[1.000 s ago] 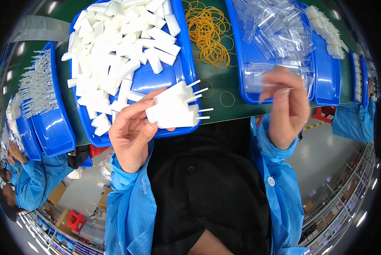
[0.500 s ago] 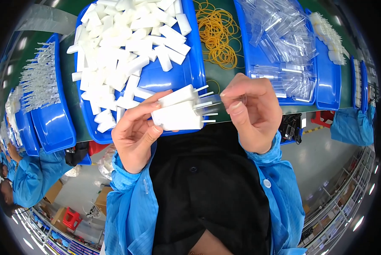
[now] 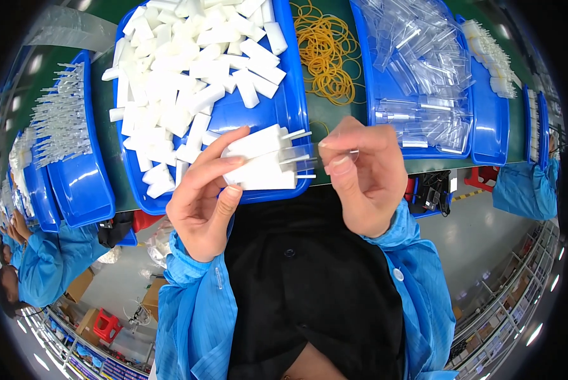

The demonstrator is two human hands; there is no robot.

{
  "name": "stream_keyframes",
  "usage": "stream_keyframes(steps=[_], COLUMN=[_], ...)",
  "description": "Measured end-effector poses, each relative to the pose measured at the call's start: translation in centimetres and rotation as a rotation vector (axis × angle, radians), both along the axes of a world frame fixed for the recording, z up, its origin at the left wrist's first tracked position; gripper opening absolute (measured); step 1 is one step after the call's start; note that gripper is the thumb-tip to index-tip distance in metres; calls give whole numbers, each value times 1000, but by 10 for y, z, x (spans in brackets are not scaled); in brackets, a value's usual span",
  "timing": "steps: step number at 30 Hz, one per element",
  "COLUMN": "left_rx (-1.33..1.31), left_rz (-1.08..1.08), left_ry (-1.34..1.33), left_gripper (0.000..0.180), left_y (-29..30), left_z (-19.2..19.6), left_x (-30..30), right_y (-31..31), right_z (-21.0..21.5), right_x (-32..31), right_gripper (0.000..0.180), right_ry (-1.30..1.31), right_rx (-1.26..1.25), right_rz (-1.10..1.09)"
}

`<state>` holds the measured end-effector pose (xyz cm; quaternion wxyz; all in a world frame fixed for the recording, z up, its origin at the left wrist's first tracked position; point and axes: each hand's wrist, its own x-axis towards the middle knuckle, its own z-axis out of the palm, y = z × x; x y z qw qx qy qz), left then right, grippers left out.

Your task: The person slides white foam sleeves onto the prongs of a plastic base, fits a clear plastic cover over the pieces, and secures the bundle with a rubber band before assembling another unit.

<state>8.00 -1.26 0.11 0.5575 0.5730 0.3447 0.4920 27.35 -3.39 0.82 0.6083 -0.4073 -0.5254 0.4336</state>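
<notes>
My left hand (image 3: 203, 206) grips a bundle of white foam blocks (image 3: 258, 172) between thumb and fingers, near the front of the blue tray. Thin white sticks (image 3: 296, 134) poke out of the blocks' right ends. Opposite them my right hand (image 3: 371, 177) pinches a clear plastic piece (image 3: 306, 153). The left part of this piece lies against the ends of the blocks, among the sticks. Whether it sits between the blocks or over them I cannot tell.
Loose white foam blocks (image 3: 176, 82) fill much of a blue tray (image 3: 258, 123). Yellow rubber bands (image 3: 328, 60) lie beside it, then a tray of clear plastic pieces (image 3: 417, 69). Further trays hold bundles of white-tipped parts (image 3: 61, 117). A person in a blue sleeve (image 3: 62, 253) works at the left.
My right hand has moved left, bringing the clear plastic piece further in among the foam blocks. My left hand keeps its hold, and the blocks have shifted slightly left.
</notes>
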Motion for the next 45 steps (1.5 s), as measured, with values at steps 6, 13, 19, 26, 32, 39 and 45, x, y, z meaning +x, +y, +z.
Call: stream_keyframes(steps=[6,13,19,26,32,39,45], left_rx=[73,81,100,188,-33,-181,-199], left_rz=[-31,-37,-5,39,-86,-36,-120], left_ry=[-6,-3,31,132,-196,-199,-287], left_gripper=[23,23,21,22,38,44,46], left_y=[6,7,6,9,9,3,6], left_z=[-1,-1,3,5,-1,2,-4], left_x=[8,9,7,8,-2,6,0], right_y=[0,-2,-1,1,9,10,6], right_z=[-6,-8,-7,-6,-3,-1,-1], right_x=[-7,-7,-8,-3,13,4,16], right_gripper=[20,18,16,17,16,19,18], right_ry=[-84,-56,89,3,-118,-263,-137], right_rx=[182,153,88,105,114,180,-36], right_rz=[-40,-2,74,30,10,-2,53])
